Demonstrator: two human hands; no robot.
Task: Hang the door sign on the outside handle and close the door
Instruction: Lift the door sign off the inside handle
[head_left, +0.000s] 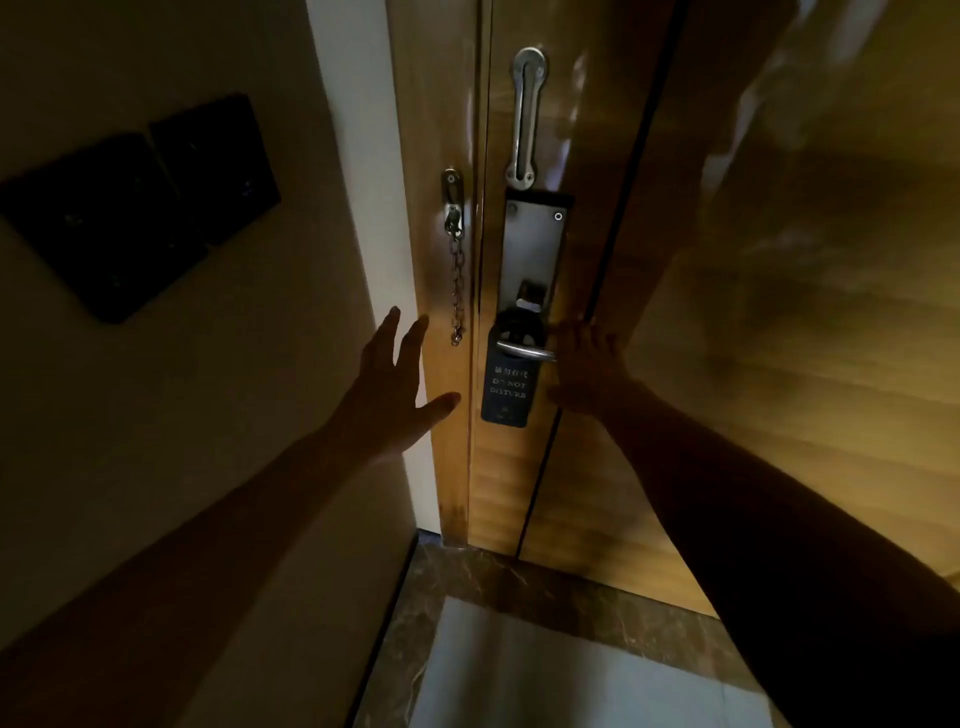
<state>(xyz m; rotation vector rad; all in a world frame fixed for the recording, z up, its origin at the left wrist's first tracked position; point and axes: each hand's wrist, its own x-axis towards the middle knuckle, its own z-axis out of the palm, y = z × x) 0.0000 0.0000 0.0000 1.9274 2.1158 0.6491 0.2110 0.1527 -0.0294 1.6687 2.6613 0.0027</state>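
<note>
Dark thin sign (505, 384) hangs on handle (524, 352), likely light and bendy, best pinched near its hook; left hand (389, 395) spread empty, right hand (587, 364) open beside lever.

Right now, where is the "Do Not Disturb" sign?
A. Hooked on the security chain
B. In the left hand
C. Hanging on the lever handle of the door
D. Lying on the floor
C: the dark "Do Not Disturb" sign hangs from the lever handle, while the left hand is open and empty beside the security chain.
</note>
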